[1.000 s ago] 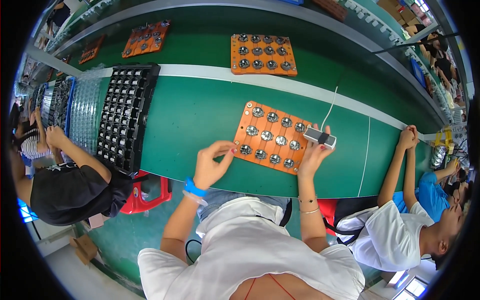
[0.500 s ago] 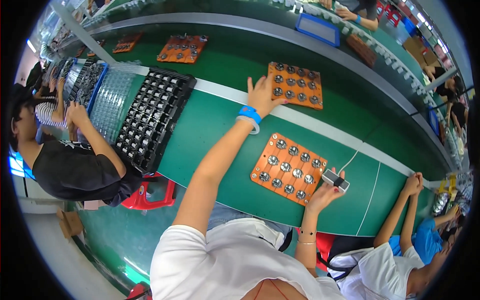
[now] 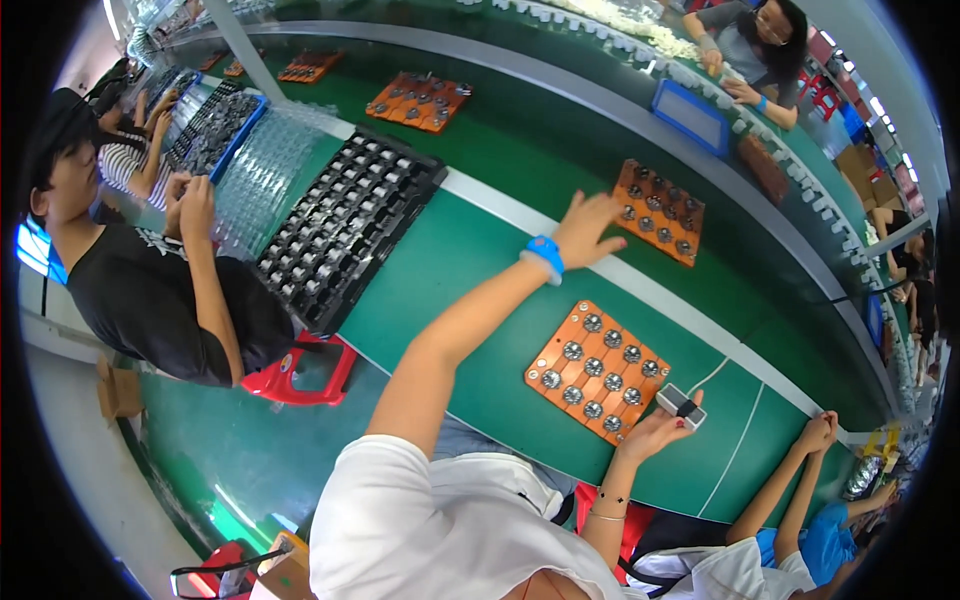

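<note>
My left hand (image 3: 588,232), with a blue band at its wrist, reaches over the pale rail at the bench's far side. Its fingers are spread and empty, close to the left edge of an orange board (image 3: 660,212) that carries rows of shiny round metal parts on the green belt. In my right hand (image 3: 652,432) is a small whitish block with a black band (image 3: 682,406), and a thin white cable runs near it. Beside that hand, a second orange board (image 3: 597,372) with similar round metal parts lies on the green bench. My fingers partly hide the block.
A black tray (image 3: 345,235) of small white-and-black parts stands at left, beside clear plastic trays (image 3: 270,170). More orange boards (image 3: 418,102) sit farther along the belt. A blue-rimmed tray (image 3: 690,115) is beyond. Co-workers sit at left, right and across.
The view has shifted. The orange board on the belt has moved right, away from my left hand, which was touching its edge. My right hand keeps hold of the block.
</note>
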`<state>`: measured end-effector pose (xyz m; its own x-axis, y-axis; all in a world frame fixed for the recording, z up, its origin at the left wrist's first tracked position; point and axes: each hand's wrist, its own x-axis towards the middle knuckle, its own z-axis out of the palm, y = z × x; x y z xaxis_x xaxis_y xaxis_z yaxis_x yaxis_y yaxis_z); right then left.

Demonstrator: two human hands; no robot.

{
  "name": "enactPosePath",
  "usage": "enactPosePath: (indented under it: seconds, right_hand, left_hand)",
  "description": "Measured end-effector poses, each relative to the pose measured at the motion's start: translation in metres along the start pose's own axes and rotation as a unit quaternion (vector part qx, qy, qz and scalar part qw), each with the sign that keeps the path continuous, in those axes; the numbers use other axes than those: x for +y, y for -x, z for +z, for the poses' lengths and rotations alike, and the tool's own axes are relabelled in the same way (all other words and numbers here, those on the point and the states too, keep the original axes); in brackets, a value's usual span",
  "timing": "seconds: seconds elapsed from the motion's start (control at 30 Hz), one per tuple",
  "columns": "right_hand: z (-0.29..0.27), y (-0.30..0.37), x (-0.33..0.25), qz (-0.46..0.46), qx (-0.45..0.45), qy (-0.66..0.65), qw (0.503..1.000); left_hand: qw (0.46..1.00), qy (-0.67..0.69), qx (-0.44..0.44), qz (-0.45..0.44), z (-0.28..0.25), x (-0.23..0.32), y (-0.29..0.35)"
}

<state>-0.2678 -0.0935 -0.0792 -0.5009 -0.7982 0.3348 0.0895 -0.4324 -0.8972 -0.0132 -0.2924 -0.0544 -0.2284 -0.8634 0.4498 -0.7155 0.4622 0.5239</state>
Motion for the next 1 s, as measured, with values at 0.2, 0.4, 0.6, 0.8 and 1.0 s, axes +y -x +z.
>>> enactPosePath:
  seconds: [0.2, 0.4, 0.6, 0.8, 1.0]
  right_hand:
    - [0.009, -0.006, -0.001, 0.055, -0.068, -0.03, 0.996]
    - [0.012, -0.005, 0.0, 0.066, -0.098, -0.048, 0.992]
    - [0.006, 0.003, -0.013, 0.076, -0.12, -0.023, 0.99]
    - [0.027, -0.001, -0.038, 0.011, -0.253, 0.114, 0.961]
    - [0.058, 0.003, -0.047, 0.053, -0.38, 0.093, 0.919]
  left_hand:
    - [0.957, 0.209, -0.18, 0.089, -0.026, 0.049, 0.086]
    - [0.963, 0.229, -0.14, -0.023, -0.049, 0.061, 0.119]
    - [0.976, 0.167, -0.125, -0.07, -0.063, 0.082, 0.146]
    - [0.982, 0.136, -0.096, -0.09, -0.068, 0.101, 0.142]
    - [0.974, 0.211, -0.055, -0.068, -0.074, 0.142, 0.134]
